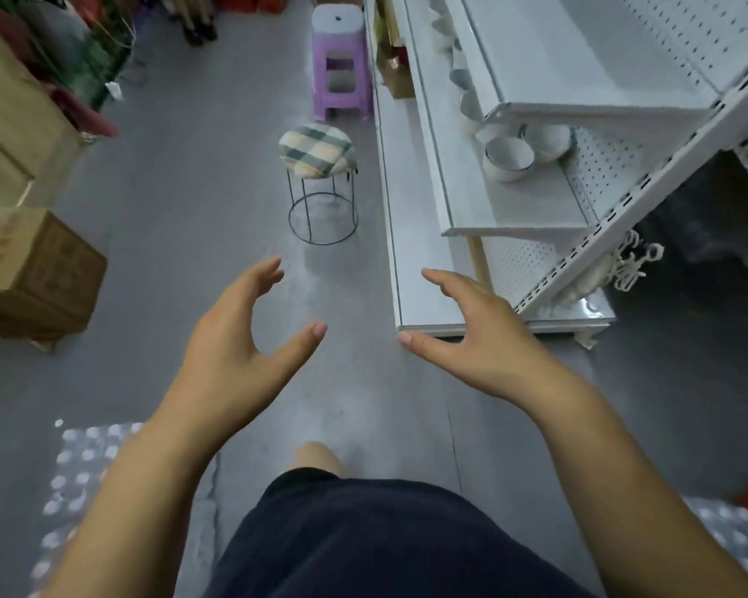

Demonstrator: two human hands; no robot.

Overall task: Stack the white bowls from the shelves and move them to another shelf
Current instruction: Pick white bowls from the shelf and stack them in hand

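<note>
"Grey floor (182,217) runs the length of the aisle below you, with white metal shelving (514,209) along your right side."

"And the bowls?"

"You've got white bowls (509,155) on the middle shelf, tucked under the near end of the upper shelf. One with a thin dark line at its rim is in front, and others sit close behind it. A farther row of bowls (460,79) lines the same shelf up the aisle, though it's blurred (I can't count them)."

"Hands?"

"Your left hand (234,338) is held out over the floor, fingers spread and loosely curved, thumb pointing right, and it's holding nothing. Your right hand (484,334) mirrors it, empty, and in the view it crosses the near corner of the bottom shelf. The two hands are well apart from each other, and both are well short of the bowls."

"Anything else around you?"

"A round stool (317,149) with a checked cushion stands on a wire frame ahead, just left of the shelving, and a purple plastic stool (342,66) is beyond it. Cardboard boxes (35,261) are stacked on your left. White cord (631,265) hangs at the near end of the shelving, and a shiny dotted sheet (83,468) lies on the floor by your left forearm."
</note>
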